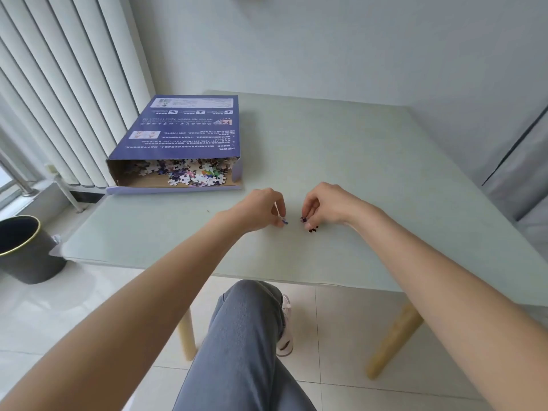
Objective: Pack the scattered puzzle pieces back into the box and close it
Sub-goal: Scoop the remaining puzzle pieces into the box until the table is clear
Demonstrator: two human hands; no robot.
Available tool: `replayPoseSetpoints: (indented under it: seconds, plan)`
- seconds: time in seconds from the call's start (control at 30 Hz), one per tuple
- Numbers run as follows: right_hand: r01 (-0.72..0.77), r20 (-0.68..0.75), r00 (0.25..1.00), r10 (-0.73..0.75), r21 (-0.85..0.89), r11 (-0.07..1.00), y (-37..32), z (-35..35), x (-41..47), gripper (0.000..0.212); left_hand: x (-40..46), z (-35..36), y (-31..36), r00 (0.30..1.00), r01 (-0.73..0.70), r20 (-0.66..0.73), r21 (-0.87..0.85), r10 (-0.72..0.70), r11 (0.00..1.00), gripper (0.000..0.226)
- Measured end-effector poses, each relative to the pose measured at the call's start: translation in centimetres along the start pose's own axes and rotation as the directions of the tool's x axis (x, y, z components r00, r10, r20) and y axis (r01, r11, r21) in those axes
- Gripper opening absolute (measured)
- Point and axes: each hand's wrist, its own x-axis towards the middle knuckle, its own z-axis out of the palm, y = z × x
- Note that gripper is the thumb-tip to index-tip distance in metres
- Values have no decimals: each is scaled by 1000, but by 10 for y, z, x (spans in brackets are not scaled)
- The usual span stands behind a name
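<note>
Item 1: puzzle box, blue-purple card with white print on its upper face, lying flat at the far left of the table, close to the left edge. Its near end is open, the end flap folded down onto the tabletop and a small side flap standing out at the right corner.

Contents of item 1: a heap of loose puzzle pieces, mostly white-backed with some coloured faces in purple, blue and green, lying inside the open mouth. The count cannot be told.

Item 2: left hand, fingers curled, thumb and fingertips pinching a small bluish piece at the tabletop, near the middle of the near half of the table.

Item 3: right hand, just beside the left but apart from it, fingers curled and pinching a small dark piece. 1 more dark piece lies on the table under this hand's fingertips; whether it is touched cannot be told.

Both hands are well apart from the box.

Item 4: dark round bin with a gold rim, standing on the tiled floor left of the table; its inside is dark and contents cannot be seen.
</note>
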Motion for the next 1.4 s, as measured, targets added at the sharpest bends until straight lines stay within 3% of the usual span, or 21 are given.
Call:
replayPoseSetpoints:
  seconds: [0.13, 0.37, 0.67, 0.8, 0.9, 1.0, 1.03, 1.1, 1.17, 1.2, 1.27, 1.33, 1.4]
  plan:
    - [-2, 62, 998, 3, -26, 1000, -2, -1, -1, 12, 0, -1, 5, 1000, -8, 13, 72, 7, 997, 28]
    - [-85, 46, 995, 92, -129, 988, -13, 1, -1, 45, 4, -1, 10, 999, 16, 42, 126, -22, 992, 31]
    - [-98, 121, 985, 121, -185, 978, -24, -6, -3, 27, 6, -1, 10, 999, 28, 41, 175, -35, 984, 29]
    - [-83, 85, 991, 101, -193, 978, -23, -4, -7, 27, -1, 3, 10, 997, -23, -69, 125, 32, 992, 19]
    - [-76, -3, 997, 76, -42, 996, -11, 2, -10, 21, -9, 7, 7, 985, 6, -166, -251, -49, 968, 11]
    - [-33, -184, 979, 90, 291, 956, 7, 14, -16, 17, -16, 8, 9, 987, 52, -83, -648, -138, 760, 18]
    - [-16, -223, 967, 120, 417, 909, 9, 17, -18, 21, -17, 7, 11, 987, 74, -49, -710, -155, 700, 22]
    - [-15, -188, 961, 203, 698, 716, 11, 20, -25, 26, -19, 9, 15, 981, 112, -12, -784, -194, 611, 31]
    - [-53, -108, 965, 239, 812, 582, 11, 19, -29, 24, -20, 10, 18, 972, 126, -3, -837, -235, 533, 32]
    - [-80, -94, 966, 242, 779, 622, 11, 18, -31, 18, -20, 10, 19, 969, 125, -4, -854, -247, 505, 30]
    - [-125, -117, 971, 210, 499, 857, 12, 17, -32, 2, -22, 8, 19, 964, 103, -37, -861, -263, 498, 27]
    - [-126, -136, 977, 163, 246, 961, 13, 18, -31, 24, -25, 4, 18, 958, 61, -96, -851, -270, 521, 27]
    - [-120, -145, 979, 142, 154, 981, 9, 19, -29, 31, -29, 1, 15, 948, 24, -151, -842, -279, 538, 27]
